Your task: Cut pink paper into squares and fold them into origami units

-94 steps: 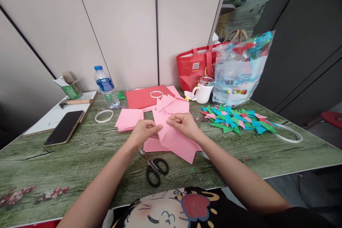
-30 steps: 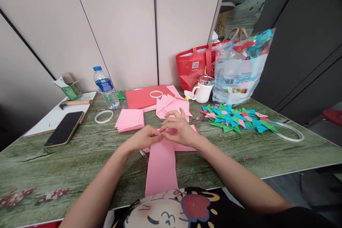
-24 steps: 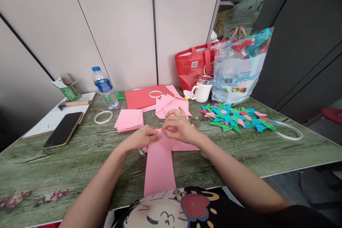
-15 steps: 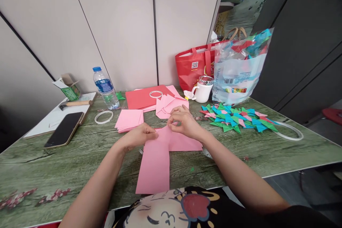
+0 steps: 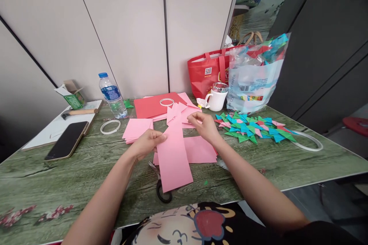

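A long pink paper strip [image 5: 174, 159] hangs tilted from my left hand [image 5: 148, 142], thumb and fingers closed on its left edge. My right hand [image 5: 203, 125] is just right of the strip's top, off it, with fingers loosely bent and nothing visible in them. Under the strip lie more pink paper sheets [image 5: 201, 149], with a bit of red at their right edge. Scissors [image 5: 163, 195] with black handles rest on the table, partly hidden by the strip. Folded pink papers [image 5: 194, 114] lie behind my hands, and a stack of pink squares [image 5: 138, 128] sits to the left.
Red paper [image 5: 149, 105] bears a tape roll [image 5: 167, 102]; another tape roll [image 5: 110, 126] lies left. A bottle [image 5: 112, 95], phone [image 5: 67, 140] and hammer [image 5: 82, 111] are further left. A white mug [image 5: 217, 98], bags [image 5: 255, 84] and folded colored pieces [image 5: 253, 126] stand right.
The pink strip has been lifted and turned, its lower end swinging right and uncovering the scissors. My right hand has come away from the paper, slightly to the right.
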A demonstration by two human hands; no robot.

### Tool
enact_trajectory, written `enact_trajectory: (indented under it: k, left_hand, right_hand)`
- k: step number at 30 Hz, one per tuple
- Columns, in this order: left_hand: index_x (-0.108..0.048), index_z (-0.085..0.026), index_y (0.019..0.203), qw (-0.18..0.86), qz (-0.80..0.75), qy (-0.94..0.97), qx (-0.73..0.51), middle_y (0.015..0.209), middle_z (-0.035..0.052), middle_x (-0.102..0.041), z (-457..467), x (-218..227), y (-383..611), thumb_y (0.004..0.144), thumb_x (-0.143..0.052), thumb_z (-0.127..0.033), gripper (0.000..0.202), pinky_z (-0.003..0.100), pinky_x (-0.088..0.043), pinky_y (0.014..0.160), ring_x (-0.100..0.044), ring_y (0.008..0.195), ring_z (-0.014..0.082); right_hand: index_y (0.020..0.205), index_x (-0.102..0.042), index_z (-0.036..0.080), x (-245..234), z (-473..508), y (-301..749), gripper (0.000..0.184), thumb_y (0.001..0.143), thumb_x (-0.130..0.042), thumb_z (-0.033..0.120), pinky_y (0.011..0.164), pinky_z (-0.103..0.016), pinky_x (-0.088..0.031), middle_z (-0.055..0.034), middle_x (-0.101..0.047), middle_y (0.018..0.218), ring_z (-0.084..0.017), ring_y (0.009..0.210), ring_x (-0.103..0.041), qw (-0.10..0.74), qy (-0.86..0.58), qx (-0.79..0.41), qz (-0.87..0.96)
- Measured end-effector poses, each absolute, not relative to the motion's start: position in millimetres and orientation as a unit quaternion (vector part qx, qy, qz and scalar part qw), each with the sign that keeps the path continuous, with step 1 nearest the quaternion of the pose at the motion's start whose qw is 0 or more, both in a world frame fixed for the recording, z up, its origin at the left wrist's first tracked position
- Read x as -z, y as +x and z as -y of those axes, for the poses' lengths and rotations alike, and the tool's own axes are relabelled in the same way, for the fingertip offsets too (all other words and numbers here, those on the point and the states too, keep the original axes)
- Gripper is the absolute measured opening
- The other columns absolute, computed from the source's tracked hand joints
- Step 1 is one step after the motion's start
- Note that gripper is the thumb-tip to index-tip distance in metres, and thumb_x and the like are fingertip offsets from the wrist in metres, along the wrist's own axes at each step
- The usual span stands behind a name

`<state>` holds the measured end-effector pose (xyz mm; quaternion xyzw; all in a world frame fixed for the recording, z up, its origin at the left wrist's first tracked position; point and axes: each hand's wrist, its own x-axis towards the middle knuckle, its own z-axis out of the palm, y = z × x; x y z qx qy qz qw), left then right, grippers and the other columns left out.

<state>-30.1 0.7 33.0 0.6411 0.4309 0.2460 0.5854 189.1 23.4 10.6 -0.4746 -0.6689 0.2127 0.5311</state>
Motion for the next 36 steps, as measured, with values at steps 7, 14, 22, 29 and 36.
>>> enact_trajectory:
  k: [7,14,22,29,36]
  left_hand:
    - [-0.060,-0.013,0.057,0.611,-0.440,0.586,-0.300,0.057,0.0023,-0.061,0.0,-27.3,-19.9,0.062,-0.066,-0.044,0.032,0.025,-0.045,0.053,-0.055,0.051,0.0122]
    - [-0.060,-0.014,0.059,0.614,-0.438,0.562,-0.340,0.057,0.0017,-0.061,-0.2,-27.3,-18.3,0.059,-0.067,-0.045,0.032,0.026,-0.047,0.056,-0.057,0.055,0.0129]
    - [-0.057,-0.012,0.063,0.567,-0.444,0.456,-0.523,0.052,0.0002,-0.058,-9.9,-30.5,-21.9,0.058,-0.070,-0.037,0.029,0.026,-0.048,0.052,-0.055,0.048,0.0114]
    - [-0.057,-0.012,0.065,0.508,-0.428,0.375,-0.647,0.058,0.0011,-0.061,-16.6,-29.5,-27.0,0.065,-0.064,-0.029,0.019,0.026,-0.050,0.052,-0.058,0.050,0.0113]
    - [-0.056,-0.013,0.066,0.501,-0.396,0.369,-0.675,0.062,0.0009,-0.062,-12.8,-33.2,-21.5,0.063,-0.065,-0.024,0.014,0.023,-0.050,0.053,-0.059,0.055,0.0100]
  right_hand:
    - [0.052,-0.035,0.018,3.6,-10.9,163.9,0.037,0.069,-0.059,0.039,0.044,-0.020,-0.021,0.0070,-0.030,0.050,-0.006,0.047,-0.028,0.473,-0.434,-0.332,0.691]
    - [0.067,-0.046,0.018,2.2,-11.6,165.1,0.026,0.069,-0.060,0.039,0.044,-0.020,-0.026,0.0077,-0.037,0.051,-0.006,0.045,-0.032,0.520,-0.410,-0.413,0.626]
    - [0.089,-0.060,0.020,-7.0,-8.0,167.2,0.020,0.078,-0.048,0.031,0.058,-0.023,-0.043,-0.0023,-0.064,0.083,-0.011,0.069,-0.055,0.538,-0.376,-0.441,0.612]
    - [0.086,-0.067,0.021,-7.5,-5.5,171.0,0.021,0.070,-0.053,0.022,0.065,-0.031,-0.052,-0.0005,-0.064,0.088,-0.012,0.069,-0.060,0.493,-0.299,-0.554,0.600]
    - [0.079,-0.066,0.018,-4.1,-6.4,166.6,0.028,0.054,-0.074,0.025,0.074,-0.031,-0.050,-0.0026,-0.064,0.085,-0.014,0.076,-0.060,0.508,-0.325,-0.470,0.644]
